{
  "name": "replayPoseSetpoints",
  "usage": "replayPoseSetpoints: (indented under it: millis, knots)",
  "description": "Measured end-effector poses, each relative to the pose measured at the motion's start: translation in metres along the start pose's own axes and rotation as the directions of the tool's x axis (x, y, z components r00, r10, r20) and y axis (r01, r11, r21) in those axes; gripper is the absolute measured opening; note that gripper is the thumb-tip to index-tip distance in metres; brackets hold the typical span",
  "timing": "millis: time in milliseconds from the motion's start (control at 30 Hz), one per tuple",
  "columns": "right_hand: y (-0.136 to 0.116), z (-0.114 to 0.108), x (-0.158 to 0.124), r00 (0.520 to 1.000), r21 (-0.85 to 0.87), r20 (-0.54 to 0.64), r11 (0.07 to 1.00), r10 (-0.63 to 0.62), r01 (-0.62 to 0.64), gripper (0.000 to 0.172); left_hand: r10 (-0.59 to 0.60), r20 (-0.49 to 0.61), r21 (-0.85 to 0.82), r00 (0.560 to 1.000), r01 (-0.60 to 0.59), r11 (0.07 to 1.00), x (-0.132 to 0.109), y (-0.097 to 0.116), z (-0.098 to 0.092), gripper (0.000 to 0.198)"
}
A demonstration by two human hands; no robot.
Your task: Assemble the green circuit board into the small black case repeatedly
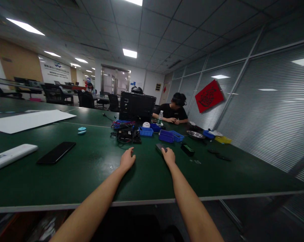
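My left hand [128, 159] rests on the green table [146, 185], thumb and fingers apart, with nothing in it. Past its fingertips lies a black power adapter [124, 135] with its cables. My right hand [169, 156] is closed on the near end of a small dark flat box [161, 147] that lies on the table; its exact kind I cannot make out, and the fingers partly cover it. To the right of that hand sits a black and green box [187, 150]. A small clear piece [197, 162] lies nearer to me.
Blue trays [145, 131], a water bottle [160, 117] and a monitor [137, 106] stand ahead. A metal bowl [196, 134] is at the right. On the left lie a black phone-like slab [57, 153], a white long box [12, 156] and a light-blue object [82, 130]. A person [175, 109] sits opposite.
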State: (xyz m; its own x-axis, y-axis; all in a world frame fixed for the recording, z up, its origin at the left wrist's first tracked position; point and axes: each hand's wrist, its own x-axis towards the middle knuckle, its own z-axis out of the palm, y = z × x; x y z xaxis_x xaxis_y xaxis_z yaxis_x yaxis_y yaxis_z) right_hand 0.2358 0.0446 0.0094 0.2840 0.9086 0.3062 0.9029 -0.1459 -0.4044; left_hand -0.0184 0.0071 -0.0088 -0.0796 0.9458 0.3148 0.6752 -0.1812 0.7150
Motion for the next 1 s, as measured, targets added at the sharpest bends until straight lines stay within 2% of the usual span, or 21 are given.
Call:
replayPoseSetpoints:
  millis: [100,200,267,333,433,500,600,633,667,733,767,800,867,933,1000]
  knots:
    - [-0.007,0.007,-0.005,0.988,0.037,-0.016,0.988,-0.151,0.152,0.035,-0.001,-0.003,-0.009,1.000,0.001,1.000,0.000,0.000,0.000,0.048]
    - [-0.011,0.012,-0.007,0.980,0.042,0.012,0.979,-0.199,0.199,0.036,-0.001,-0.006,-0.013,1.000,0.001,1.000,0.000,-0.001,0.001,0.048]
    - [-0.010,0.011,-0.007,0.987,0.053,-0.033,0.986,-0.155,0.156,0.039,0.000,-0.007,-0.017,1.000,0.000,1.000,0.000,-0.001,0.001,0.048]
    - [-0.007,0.007,-0.005,0.989,0.083,-0.130,0.993,-0.067,0.078,0.042,0.005,-0.006,-0.019,1.000,-0.005,1.000,0.000,-0.001,0.001,0.048]
    - [0.000,-0.004,-0.004,0.952,0.167,-0.300,0.986,0.056,-0.005,0.044,0.012,-0.002,-0.018,1.000,-0.012,1.000,0.000,-0.002,0.001,0.048]
    - [0.003,-0.012,-0.004,0.905,0.249,-0.411,0.969,0.107,-0.001,0.045,0.014,-0.003,-0.019,1.000,-0.014,1.000,0.000,-0.002,0.001,0.048]
    - [0.001,-0.017,-0.004,0.848,0.407,-0.516,0.906,0.124,0.116,0.047,0.012,-0.005,-0.016,1.000,-0.012,1.000,0.000,-0.001,0.000,0.048]
    - [-0.001,-0.016,-0.004,0.856,0.475,-0.503,0.865,0.117,0.161,0.046,0.011,-0.004,-0.015,1.000,-0.011,1.000,0.000,-0.001,-0.001,0.048]
    - [-0.005,-0.013,-0.004,0.884,0.556,-0.455,0.809,0.107,0.189,0.044,0.010,-0.002,-0.013,1.000,-0.010,1.000,-0.001,0.000,-0.001,0.048]
    - [-0.013,-0.005,-0.005,0.964,0.740,-0.257,0.656,0.074,0.147,0.037,0.008,0.000,-0.011,1.000,-0.008,1.000,0.000,0.000,-0.001,0.048]
    - [-0.017,0.001,-0.005,0.993,0.824,-0.111,0.562,0.045,0.066,0.033,0.007,0.001,-0.010,1.000,-0.007,1.000,0.000,0.000,-0.001,0.048]
    - [-0.020,0.006,-0.006,0.999,0.880,0.032,0.473,0.022,-0.039,0.029,0.009,0.000,-0.011,1.000,-0.009,1.000,0.000,0.000,-0.001,0.048]
    - [-0.025,0.016,-0.008,0.961,0.901,0.267,0.370,-0.066,-0.225,0.022,0.016,-0.005,-0.013,1.000,-0.016,1.000,0.001,-0.001,0.000,0.047]
    - [-0.027,0.022,-0.009,0.926,0.883,0.355,0.372,-0.132,-0.286,0.018,0.029,-0.009,-0.017,1.000,-0.029,0.999,0.001,-0.001,0.001,0.046]
    - [-0.027,0.024,-0.011,0.940,0.869,0.288,0.464,-0.184,-0.175,0.018,0.048,-0.001,-0.025,0.999,-0.048,0.999,0.000,0.000,0.001,0.045]
